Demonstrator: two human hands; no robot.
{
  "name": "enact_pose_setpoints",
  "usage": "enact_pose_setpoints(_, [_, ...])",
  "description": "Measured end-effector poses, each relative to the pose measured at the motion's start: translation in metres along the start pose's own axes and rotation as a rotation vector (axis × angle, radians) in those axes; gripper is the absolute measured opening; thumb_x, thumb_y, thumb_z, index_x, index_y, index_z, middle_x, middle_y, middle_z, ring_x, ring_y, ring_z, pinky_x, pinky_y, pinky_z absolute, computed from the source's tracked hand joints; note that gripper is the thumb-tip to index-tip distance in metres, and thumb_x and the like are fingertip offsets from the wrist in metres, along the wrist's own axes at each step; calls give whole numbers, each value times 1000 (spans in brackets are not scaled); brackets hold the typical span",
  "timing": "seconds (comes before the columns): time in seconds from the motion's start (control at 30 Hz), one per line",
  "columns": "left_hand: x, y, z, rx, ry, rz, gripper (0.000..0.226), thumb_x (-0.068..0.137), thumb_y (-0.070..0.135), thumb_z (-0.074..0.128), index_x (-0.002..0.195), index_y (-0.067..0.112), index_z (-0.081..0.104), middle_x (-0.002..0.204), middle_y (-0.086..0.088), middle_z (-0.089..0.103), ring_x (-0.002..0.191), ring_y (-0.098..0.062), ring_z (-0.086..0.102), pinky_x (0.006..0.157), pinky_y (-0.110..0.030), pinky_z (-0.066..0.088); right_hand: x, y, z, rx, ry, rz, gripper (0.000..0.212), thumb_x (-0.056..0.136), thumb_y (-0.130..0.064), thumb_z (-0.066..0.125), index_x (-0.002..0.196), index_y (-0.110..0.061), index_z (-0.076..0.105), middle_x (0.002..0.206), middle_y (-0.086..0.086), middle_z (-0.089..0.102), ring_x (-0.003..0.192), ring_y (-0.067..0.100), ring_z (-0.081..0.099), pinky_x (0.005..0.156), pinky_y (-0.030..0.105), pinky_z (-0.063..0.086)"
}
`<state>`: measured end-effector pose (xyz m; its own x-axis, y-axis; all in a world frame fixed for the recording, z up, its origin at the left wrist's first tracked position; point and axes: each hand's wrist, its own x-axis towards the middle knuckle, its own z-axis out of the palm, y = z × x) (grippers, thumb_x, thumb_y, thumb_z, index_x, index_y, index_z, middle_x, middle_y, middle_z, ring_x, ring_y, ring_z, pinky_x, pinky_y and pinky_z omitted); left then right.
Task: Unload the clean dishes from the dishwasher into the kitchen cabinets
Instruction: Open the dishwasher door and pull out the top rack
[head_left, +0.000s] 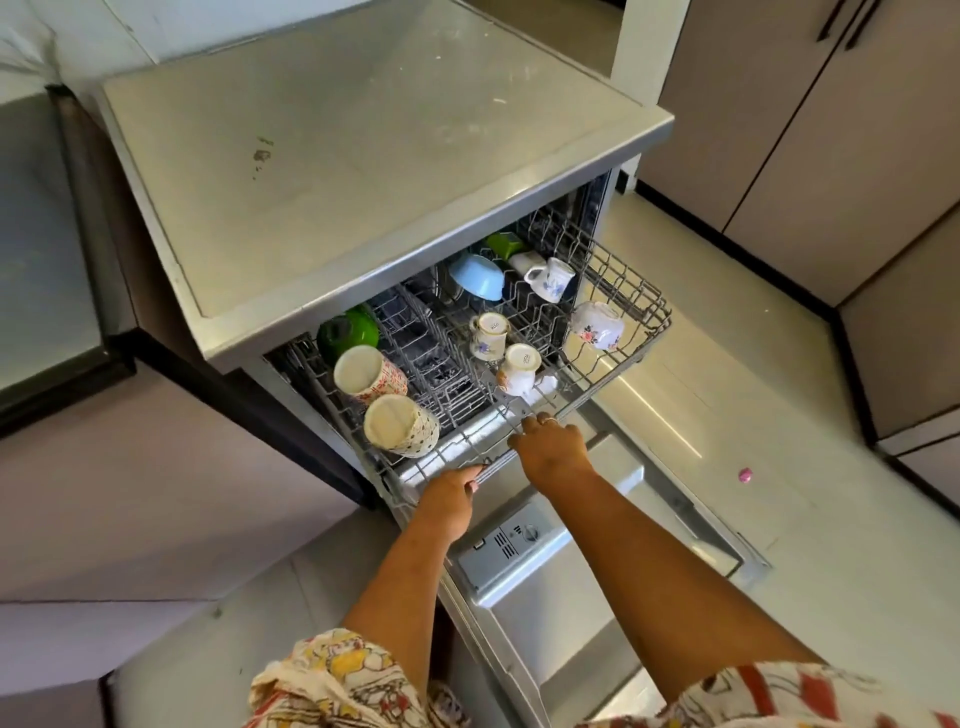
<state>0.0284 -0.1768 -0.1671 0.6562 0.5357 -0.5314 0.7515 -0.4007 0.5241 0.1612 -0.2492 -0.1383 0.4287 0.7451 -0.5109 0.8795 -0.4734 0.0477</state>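
Observation:
The dishwasher (363, 171) stands with its door (550, 587) folded down. Its upper wire rack (631, 291) is pulled partly out. My left hand (449, 496) grips the rack's front rail. My right hand (550, 447) curls its fingers over the same rail further right. In the rack lie two patterned tumblers (400, 423), a green bowl (347, 330), a blue bowl (478, 278), several floral mugs (491, 335) and a floral teacup (597, 325). A green item (503, 243) sits at the back, half hidden.
Grey cabinet doors (810, 135) with dark handles line the right wall. A dark-edged counter (47, 291) is at the left. A small pink object (746, 474) lies on the pale floor tiles to the right of the door.

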Motion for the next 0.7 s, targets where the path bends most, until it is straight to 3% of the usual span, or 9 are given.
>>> enact_pose_setpoints(0.2, [2, -1, 5, -18, 0, -33, 42, 100, 8, 34, 140, 19, 43, 133, -8, 55, 118, -26, 55, 95, -32, 46, 3, 13, -1, 7, -50, -47, 57, 93, -6, 48, 144, -30, 36, 154, 4, 20, 141, 28, 24, 101, 47, 38])
enact_pose_setpoints(0.43, [16, 7, 2, 46, -112, -64, 39, 103, 30, 28, 135, 18, 46, 121, -9, 61, 109, -21, 57, 91, -33, 44, 24, 21, 1, -26, -79, 80, 38, 96, -15, 46, 134, -24, 47, 132, 5, 51, 126, 25, 44, 96, 42, 39])
enact_pose_setpoints(0.6, [14, 5, 4, 43, -128, -56, 39, 103, 33, 26, 135, 23, 45, 113, -10, 62, 93, -19, 57, 76, -30, 45, 33, 20, 5, -69, -101, 71, 41, 96, -16, 48, 136, -26, 44, 131, 5, 51, 125, 26, 44, 96, 42, 39])
enact_pose_setpoints(0.7, [15, 2, 5, 53, -125, -45, 39, 103, 35, 26, 135, 24, 44, 115, -7, 61, 99, -18, 60, 77, -29, 45, 36, 21, 6, -80, -122, 52, 44, 96, -17, 50, 138, -28, 42, 133, 5, 49, 127, 26, 42, 95, 41, 41])
